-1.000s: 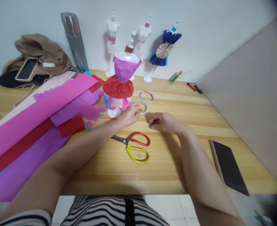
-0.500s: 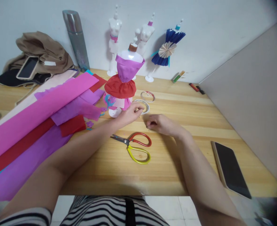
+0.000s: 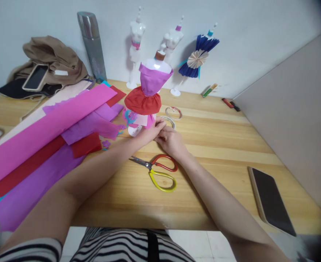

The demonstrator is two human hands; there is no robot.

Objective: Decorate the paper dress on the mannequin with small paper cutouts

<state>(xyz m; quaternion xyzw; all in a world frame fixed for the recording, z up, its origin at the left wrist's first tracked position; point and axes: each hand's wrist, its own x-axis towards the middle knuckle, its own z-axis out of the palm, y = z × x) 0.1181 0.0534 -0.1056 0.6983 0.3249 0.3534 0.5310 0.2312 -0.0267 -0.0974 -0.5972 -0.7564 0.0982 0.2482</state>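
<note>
My left hand (image 3: 155, 130) and my right hand (image 3: 169, 140) meet over the table, at the near edge of a white tape roll (image 3: 169, 121). Both have their fingers pinched closed; whatever lies between them is too small or hidden to name. Just behind my left hand stands a small dress form (image 3: 158, 64) wearing a purple paper top (image 3: 152, 80) and a gathered red skirt (image 3: 143, 102). Scissors (image 3: 148, 166) with one red and one yellow handle rest on the table nearer to me, blades pointing left. A second tape roll (image 3: 173, 112) lies behind the first.
Pink, red and purple paper sheets (image 3: 53, 120) are heaped on the left. Along the wall stand a grey flask (image 3: 92, 51), two bare dress forms (image 3: 137, 36) and one in blue pleated paper (image 3: 201, 43). A phone (image 3: 271, 198) lies at right, a glue stick (image 3: 210, 90) at the back.
My right hand has moved left and now touches my left hand; before, they were apart. The scissors and dress form stay in place while the view has shifted slightly.
</note>
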